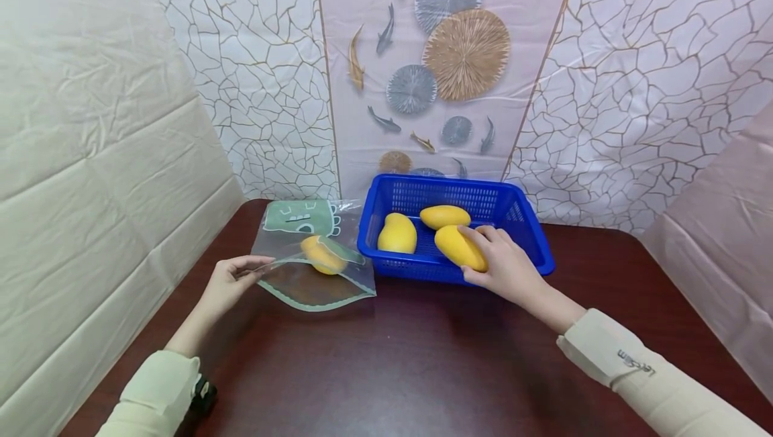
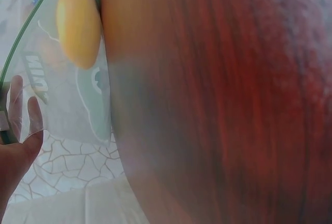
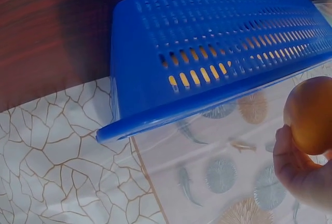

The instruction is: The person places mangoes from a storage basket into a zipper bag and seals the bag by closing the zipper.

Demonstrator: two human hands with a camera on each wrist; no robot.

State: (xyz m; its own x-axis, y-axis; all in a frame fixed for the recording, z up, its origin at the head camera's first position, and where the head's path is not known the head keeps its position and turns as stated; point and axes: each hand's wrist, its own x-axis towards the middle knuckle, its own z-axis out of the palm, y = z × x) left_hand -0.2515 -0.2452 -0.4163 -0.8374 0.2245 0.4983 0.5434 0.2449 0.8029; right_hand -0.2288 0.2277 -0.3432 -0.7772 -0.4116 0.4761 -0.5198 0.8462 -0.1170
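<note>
My right hand (image 1: 504, 266) grips a yellow mango (image 1: 459, 247) over the front rim of the blue basket (image 1: 417, 268). In the right wrist view the thumb and fingers hold that mango (image 3: 311, 115) above the basket's edge. Two other mangoes, one at the left (image 1: 397, 234) and one at the back (image 1: 445, 216), lie in the basket. My left hand (image 1: 228, 282) pinches the left edge of a clear zip bag (image 1: 308, 289) whose mouth gapes toward me. Inside the bag lies one mango (image 1: 323, 255), also seen through the plastic in the left wrist view.
The bag has a green printed cartoon (image 1: 298, 217) and lies left of the basket on a dark brown wooden table (image 1: 386, 363). Patterned cloth (image 1: 272, 88) hangs behind the table, and pale cloth (image 1: 102, 121) walls in the left side.
</note>
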